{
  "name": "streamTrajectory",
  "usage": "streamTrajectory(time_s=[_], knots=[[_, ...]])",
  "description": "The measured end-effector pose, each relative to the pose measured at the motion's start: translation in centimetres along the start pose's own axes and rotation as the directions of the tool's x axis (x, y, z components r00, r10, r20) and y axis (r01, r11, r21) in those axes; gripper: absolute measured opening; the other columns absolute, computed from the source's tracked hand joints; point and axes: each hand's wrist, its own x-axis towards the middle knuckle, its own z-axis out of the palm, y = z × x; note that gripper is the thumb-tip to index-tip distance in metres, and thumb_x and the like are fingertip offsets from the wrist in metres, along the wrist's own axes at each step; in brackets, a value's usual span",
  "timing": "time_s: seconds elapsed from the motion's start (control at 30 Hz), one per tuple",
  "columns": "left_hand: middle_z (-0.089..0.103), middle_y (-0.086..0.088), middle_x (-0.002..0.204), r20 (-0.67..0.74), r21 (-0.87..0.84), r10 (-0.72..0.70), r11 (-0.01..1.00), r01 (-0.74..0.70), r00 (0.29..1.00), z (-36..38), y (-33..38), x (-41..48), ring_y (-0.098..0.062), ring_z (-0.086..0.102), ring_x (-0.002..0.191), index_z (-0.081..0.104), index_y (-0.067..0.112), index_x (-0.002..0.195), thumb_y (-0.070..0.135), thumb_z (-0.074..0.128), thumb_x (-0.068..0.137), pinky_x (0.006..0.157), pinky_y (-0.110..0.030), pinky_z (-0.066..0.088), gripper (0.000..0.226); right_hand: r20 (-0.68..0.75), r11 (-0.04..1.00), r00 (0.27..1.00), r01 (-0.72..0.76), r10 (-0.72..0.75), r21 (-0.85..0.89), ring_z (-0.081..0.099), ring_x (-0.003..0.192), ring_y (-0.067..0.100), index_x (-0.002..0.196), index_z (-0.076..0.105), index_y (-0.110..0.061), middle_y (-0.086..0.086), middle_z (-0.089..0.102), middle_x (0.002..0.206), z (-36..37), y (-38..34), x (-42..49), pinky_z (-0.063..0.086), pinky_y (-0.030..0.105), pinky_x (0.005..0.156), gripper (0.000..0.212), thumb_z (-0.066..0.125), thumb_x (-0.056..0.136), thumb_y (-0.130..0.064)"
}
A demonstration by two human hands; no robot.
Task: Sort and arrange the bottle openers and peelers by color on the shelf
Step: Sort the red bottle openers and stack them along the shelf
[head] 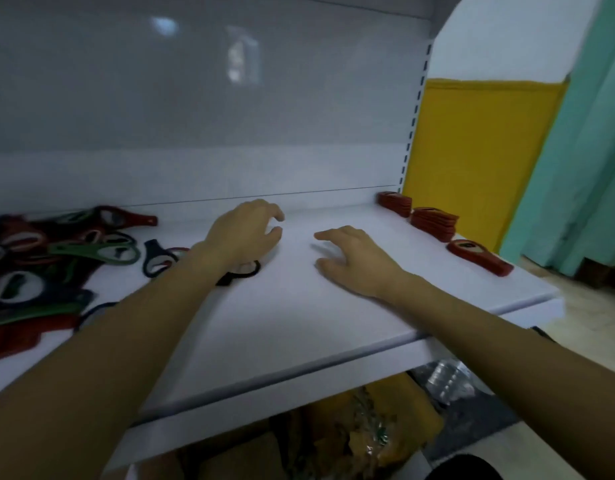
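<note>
Left hand (243, 233) and right hand (354, 261), fingers relaxed, hold nothing over the shelf (299, 327).

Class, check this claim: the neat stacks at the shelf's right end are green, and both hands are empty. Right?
No. The head view shows the stacks at the shelf's right end are red, not green; left hand and right hand are empty.

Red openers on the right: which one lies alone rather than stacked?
The single red opener nearest the front edge of the shelf; behind it sit the middle stack and the back stack.
</note>
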Motion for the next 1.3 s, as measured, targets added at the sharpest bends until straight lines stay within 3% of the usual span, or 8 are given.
streamTrajectory(time_s=[0.23, 0.33, 0.43, 0.57, 0.7, 0.87, 1.07, 1.3], knots=[[0.051, -0.002, 0.136, 0.144, 0.055, -0.133, 0.99, 0.126, 0.981, -5.0, -11.2, -4.2, -0.02, 0.048, 0.122, 0.053, 0.018, 0.127, 0.023, 0.051, 0.094, 0.096, -0.026, 0.035, 0.033, 0.138, 0.978, 0.979, 0.124, -0.148, 0.171, 0.048, 0.118, 0.02, 0.129, 0.053, -0.016, 0.006, 0.054, 0.129, 4.6, -9.5, 6.6, 0.033, 0.023, 0.091, 0.04, 0.046, 0.095, -0.037], [0.055, -0.001, 0.132, 0.202, 0.047, -0.168, 0.986, 0.162, 0.965, -5.2, -13.7, -5.6, -0.017, 0.052, 0.115, 0.055, 0.02, 0.127, 0.02, 0.054, 0.093, 0.096, -0.024, 0.037, 0.034, 0.254, 0.992, 0.961, 0.088, -0.108, 0.09, 0.052, 0.112, 0.023, 0.123, 0.058, -0.013, 0.007, 0.059, 0.122, 5.8, -12.9, 9.1, 0.039, 0.026, 0.089, 0.05, 0.05, 0.09, -0.049], [0.059, 0.001, 0.125, 0.221, 0.023, -0.15, 0.989, 0.149, 0.964, -5.4, -15.0, -6.2, -0.015, 0.054, 0.111, 0.059, 0.019, 0.122, 0.019, 0.055, 0.092, 0.094, -0.021, 0.038, 0.03, 0.343, 0.999, 0.938, 0.047, -0.053, 0.024, 0.058, 0.093, 0.024, 0.102, 0.068, -0.004, 0.01, 0.065, 0.097, 6.3, -14.9, 11.1, 0.043, 0.028, 0.076, 0.042, 0.06, 0.086, -0.042], [0.062, 0.003, 0.117, 0.229, -0.022, -0.153, 0.986, 0.163, 0.961, -6.5, -16.1, -6.4, -0.01, 0.056, 0.106, 0.06, 0.019, 0.118, 0.022, 0.059, 0.09, 0.085, -0.015, 0.037, 0.028, 0.352, 0.961, 0.935, -0.062, -0.039, 0.271, 0.052, 0.074, 0.02, 0.097, 0.067, 0.006, 0.014, 0.058, 0.079, 6.5, -14.3, 11.9, 0.038, 0.026, 0.068, 0.038, 0.069, 0.081, -0.029], [0.057, -0.005, 0.126, 0.119, 0.066, -0.224, 0.974, 0.218, 0.967, -7.2, -17.4, -6.9, -0.019, 0.053, 0.111, 0.055, 0.017, 0.125, 0.014, 0.052, 0.093, 0.088, -0.022, 0.038, 0.033, 0.27, 0.884, 0.963, -0.121, -0.006, 0.451, 0.053, 0.072, 0.014, 0.083, 0.057, -0.011, 0.006, 0.061, 0.082, 7.1, -13.7, 11.7, 0.04, 0.021, 0.064, 0.015, 0.071, 0.079, -0.016], [0.041, -0.008, 0.144, 0.161, 0.171, -0.337, 0.935, 0.31, 0.928, -7.5, -17.9, -7.3, -0.025, 0.04, 0.129, 0.041, 0.019, 0.14, 0.017, 0.047, 0.096, 0.104, -0.033, 0.033, 0.045, 0.139, 0.833, 0.987, -0.143, 0.08, 0.534, 0.052, 0.082, 0.018, 0.114, 0.048, -0.012, 0.003, 0.055, 0.086, 7.8, -12.9, 11.8, 0.037, 0.018, 0.06, 0.031, 0.061, 0.086, -0.01], [0.041, -0.007, 0.143, 0.145, 0.162, -0.386, 0.918, 0.362, 0.911, -8.2, -18.2, -7.9, -0.023, 0.041, 0.128, 0.051, 0.013, 0.132, 0.029, 0.05, 0.095, 0.103, -0.031, 0.032, 0.04, 0.076, 0.788, 0.993, -0.119, 0.091, 0.605, 0.054, 0.085, 0.017, 0.118, 0.052, -0.012, 0.002, 0.056, 0.086, 8.0, -12.5, 12.0, 0.038, 0.014, 0.062, 0.031, 0.055, 0.088, -0.006], [0.057, 0.006, 0.125, 0.185, -0.223, -0.248, 0.932, 0.287, 0.951, -8.9, -17.5, -9.1, -0.005, 0.052, 0.111, 0.061, 0.023, 0.117, 0.02, 0.06, 0.089, 0.099, -0.023, 0.037, 0.027, 0.026, 0.745, 0.996, -0.083, 0.088, 0.662, 0.05, 0.067, 0.005, 0.112, 0.053, -0.015, -0.005, 0.055, 0.076, 7.9, -12.8, 12.0, 0.038, 0.016, 0.061, 0.026, 0.053, 0.087, -0.006]])
